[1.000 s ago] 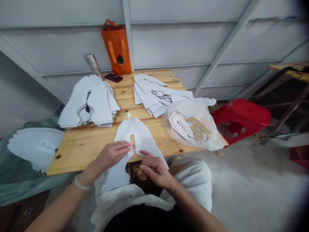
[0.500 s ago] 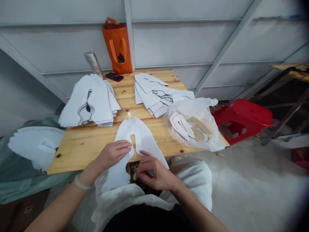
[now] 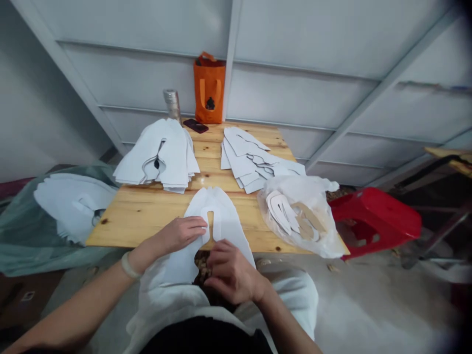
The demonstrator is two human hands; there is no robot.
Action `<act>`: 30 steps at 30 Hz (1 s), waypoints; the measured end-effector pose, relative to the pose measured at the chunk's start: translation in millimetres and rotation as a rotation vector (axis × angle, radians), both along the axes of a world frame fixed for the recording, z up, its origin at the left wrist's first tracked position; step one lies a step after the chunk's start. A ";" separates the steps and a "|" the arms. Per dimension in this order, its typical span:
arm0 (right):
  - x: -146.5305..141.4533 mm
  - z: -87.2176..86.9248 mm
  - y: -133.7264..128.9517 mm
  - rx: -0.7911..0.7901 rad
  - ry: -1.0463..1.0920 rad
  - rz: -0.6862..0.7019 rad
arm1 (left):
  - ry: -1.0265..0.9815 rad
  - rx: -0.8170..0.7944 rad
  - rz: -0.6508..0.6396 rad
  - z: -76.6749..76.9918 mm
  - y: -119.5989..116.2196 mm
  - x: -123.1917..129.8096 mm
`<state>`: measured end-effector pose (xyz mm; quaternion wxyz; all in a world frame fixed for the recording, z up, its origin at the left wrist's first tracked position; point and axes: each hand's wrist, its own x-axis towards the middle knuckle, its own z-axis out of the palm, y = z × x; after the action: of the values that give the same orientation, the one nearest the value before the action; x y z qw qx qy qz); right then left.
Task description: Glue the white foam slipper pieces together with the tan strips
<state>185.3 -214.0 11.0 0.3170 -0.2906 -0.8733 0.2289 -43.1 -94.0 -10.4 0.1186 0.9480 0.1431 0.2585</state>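
Note:
A white arch-shaped sheet (image 3: 236, 221) lies over the table's front edge, its lower part reaching over my lap. A U-shaped white strip (image 3: 217, 223) borders the narrow slot in its middle. My left hand (image 3: 182, 233) rests flat on the sheet left of the slot, fingers stretched out together, fingertips at the strip. At the strip's lower right end is my right hand (image 3: 232, 273), its fingers curled in over the sheet's opening. Whether anything is between those fingers is hidden.
On the wooden table (image 3: 147, 216) are two piles of similar sheets (image 3: 173, 152) (image 3: 245, 157), a plastic bag (image 3: 306, 189) with cut strips, a phone (image 3: 196, 126), a metallic cylinder (image 3: 172, 103) and an orange bag (image 3: 209, 83). More sheets (image 3: 70, 201) lie left. A red stool (image 3: 383, 211) stands right.
The camera view has shifted, so the table's things sit lower and mostly further right. My right fingers have curled in more at the strip's end; my left hand stays on the sheet.

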 end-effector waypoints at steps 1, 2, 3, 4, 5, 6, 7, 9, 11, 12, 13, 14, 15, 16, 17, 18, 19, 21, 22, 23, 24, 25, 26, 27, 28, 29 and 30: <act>-1.1 -2.5 -2.2 -0.007 -0.055 0.035 | 0.000 0.010 -0.003 1.5 -1.2 0.4; -2.0 -5.2 -5.6 -0.017 -0.108 0.068 | 0.000 0.022 -0.008 3.0 -2.4 0.5; -2.7 -8.0 -9.8 -0.027 -0.152 0.086 | 0.000 0.030 -0.017 4.3 -3.4 0.1; -2.8 -10.6 -14.4 -0.036 -0.184 0.087 | -0.001 0.033 -0.027 5.4 -4.3 -0.7; -2.3 -13.0 -18.9 -0.040 -0.205 0.078 | 0.000 0.033 -0.039 6.0 -4.9 -1.9; -1.3 -15.0 -23.0 -0.040 -0.212 0.064 | 0.003 0.031 -0.050 6.2 -5.1 -3.3; 0.4 -16.7 -26.5 -0.038 -0.210 0.045 | 0.007 0.025 -0.059 5.8 -5.0 -4.9; 4.9 -18.8 -31.0 -0.031 -0.181 0.010 | 0.014 0.005 -0.072 3.9 -4.4 -7.8; 10.0 -18.9 -33.0 -0.030 -0.125 -0.008 | 0.015 -0.040 -0.063 1.2 -4.1 -9.3; 12.4 -18.3 -33.6 -0.031 -0.094 -0.012 | 0.005 -0.066 -0.051 -0.1 -4.4 -9.5; 14.7 -17.4 -34.0 -0.032 -0.064 -0.015 | -0.009 -0.089 -0.031 -1.2 -4.9 -9.3; 16.8 -16.1 -34.4 -0.033 -0.034 -0.020 | -0.024 -0.101 -0.005 -2.0 -5.7 -8.8; 18.7 -14.7 -34.8 -0.034 -0.007 -0.031 | -0.043 -0.100 0.021 -2.3 -6.7 -8.3; 20.6 -13.1 -35.2 -0.034 0.016 -0.041 | -0.056 -0.088 0.041 -2.3 -7.8 -7.9; 22.4 -11.6 -35.5 -0.035 0.037 -0.050 | -0.057 -0.072 0.046 -1.9 -8.8 -7.7; 24.3 -10.3 -35.7 -0.037 0.052 -0.057 | -0.046 -0.058 0.032 -1.2 -9.5 -7.9; 26.3 -9.5 -35.7 -0.040 0.060 -0.060 | -0.027 -0.050 0.001 -0.3 -9.7 -8.5; 30.7 -9.7 -35.2 -0.048 0.062 -0.057 | 0.019 -0.069 -0.080 1.2 -8.5 -11.1; 33.1 -11.0 -34.8 -0.053 0.062 -0.054 | 0.043 -0.094 -0.109 1.6 -7.0 -13.0; 35.5 -13.2 -34.4 -0.058 0.064 -0.051 | 0.068 -0.121 -0.125 1.9 -5.1 -15.3; 37.9 -16.0 -34.0 -0.062 0.066 -0.048 | 0.097 -0.147 -0.130 1.9 -2.9 -17.6; 40.2 -19.2 -33.8 -0.066 0.069 -0.048 | 0.128 -0.168 -0.126 1.7 -0.8 -20.1; 42.2 -22.7 -33.6 -0.070 0.073 -0.048 | 0.160 -0.183 -0.120 1.6 1.2 -22.3; 44.0 -26.1 -33.5 -0.073 0.078 -0.047 | 0.188 -0.192 -0.111 1.4 2.7 -24.3; 45.5 -29.3 -33.4 -0.077 0.081 -0.045 | 0.209 -0.199 -0.097 1.3 3.6 -25.7; 46.7 -32.1 -33.4 -0.080 0.084 -0.041 | 0.222 -0.208 -0.080 1.2 3.9 -26.4; 47.6 -34.5 -33.3 -0.079 0.087 -0.037 | 0.226 -0.217 -0.059 1.1 3.4 -26.3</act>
<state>232.9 -247.3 -23.5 0.3469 -0.3090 -0.8435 0.2697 -69.4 -90.6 -9.3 0.2109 0.9564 0.1546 0.1297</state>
